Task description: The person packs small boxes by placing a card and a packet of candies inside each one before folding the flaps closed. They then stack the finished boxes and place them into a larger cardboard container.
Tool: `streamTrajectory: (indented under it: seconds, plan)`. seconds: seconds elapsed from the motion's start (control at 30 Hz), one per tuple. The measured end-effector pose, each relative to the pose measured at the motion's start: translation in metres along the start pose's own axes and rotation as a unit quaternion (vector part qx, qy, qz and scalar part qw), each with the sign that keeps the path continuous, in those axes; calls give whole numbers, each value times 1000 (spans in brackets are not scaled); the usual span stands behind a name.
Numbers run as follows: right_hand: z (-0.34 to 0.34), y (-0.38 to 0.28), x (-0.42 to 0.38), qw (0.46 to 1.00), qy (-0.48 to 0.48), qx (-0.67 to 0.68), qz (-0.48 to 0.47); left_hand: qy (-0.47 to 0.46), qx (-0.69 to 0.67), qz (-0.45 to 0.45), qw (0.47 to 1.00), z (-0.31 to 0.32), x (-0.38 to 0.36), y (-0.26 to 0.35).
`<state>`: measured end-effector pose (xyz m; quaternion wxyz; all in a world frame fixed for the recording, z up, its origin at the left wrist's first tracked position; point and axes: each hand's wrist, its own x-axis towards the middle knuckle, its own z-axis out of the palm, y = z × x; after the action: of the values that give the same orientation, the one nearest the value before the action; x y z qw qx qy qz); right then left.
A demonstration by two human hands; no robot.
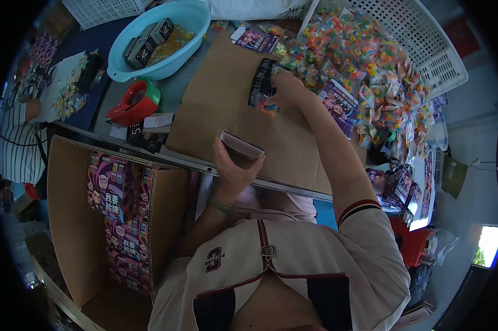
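Left hand: Our left hand has its fingers wrapped round a small open-topped box, held at the near edge of the cardboard sheet.
Right hand: Our right hand reaches over the sheet, fingers bent down at a black patterned packet and a small candy packet — we cannot tell whether they pinch either.
Careful handling: We would do best to keep the box mouth wide and upright, its walls unsqueezed, and lift packets by their edges so the wrappers stay smooth.
Blue basin: Black card packs lie beside a heap of yellowish pieces inside the light-blue basin.
White basket: Bright candy packets heap from the perforated white basket onto the table.
Carton: Purple printed boxes stand in the open brown carton — to our left, below the table edge.
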<state>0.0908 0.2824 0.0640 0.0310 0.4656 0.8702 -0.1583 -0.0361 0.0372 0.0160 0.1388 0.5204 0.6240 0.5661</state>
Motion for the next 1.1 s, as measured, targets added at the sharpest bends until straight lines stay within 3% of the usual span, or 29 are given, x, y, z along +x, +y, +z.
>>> streamTrajectory:
  seconds: [0.07,0.17,0.27,0.33,0.37,0.43,0.47,0.53,0.6,0.67,0.73,0.77,0.83,0.87,0.93,1.03,1.1]
  plan:
    - [-1,-2,0,1000,-19,-14,1,2,-11,1,1000,1,0,-2]
    - [5,-16,-18,996,65,-51,-24,3,-6,-2,1000,1,-1,-3]
    - [29,-42,-57,985,143,63,-75,4,-2,-7,1000,1,0,1]
    - [61,-51,-79,948,193,231,-107,19,-34,-6,999,2,2,3]
    - [69,-51,-85,948,192,232,-107,18,-33,-7,999,4,2,0]
    - [72,-60,-97,907,326,234,-126,38,-28,53,997,5,1,-6]
    - [70,-61,-105,907,325,236,-126,38,-26,51,998,5,-1,-7]
    - [36,-74,-125,860,239,450,21,29,-17,36,999,4,-1,-5]
    - [27,-59,-129,741,255,619,-57,35,8,37,999,4,-1,-1]
    - [-13,-65,-148,737,226,631,-92,39,32,38,998,5,1,5]
    - [-35,-70,-160,852,88,502,-120,20,41,14,999,3,2,9]
    - [-43,-73,-161,851,83,505,-118,18,44,8,999,3,1,9]
    - [-60,-77,-152,951,119,174,-224,25,64,42,997,4,4,9]
    - [-64,-82,-148,951,118,174,-228,28,67,41,997,5,4,10]
    - [-67,-96,-142,943,116,-8,-311,38,105,44,993,7,3,9]
    - [-53,-118,-134,935,49,-82,-341,43,123,72,989,9,1,3]
    - [-39,-119,-129,931,100,-31,-351,59,102,82,990,11,1,2]
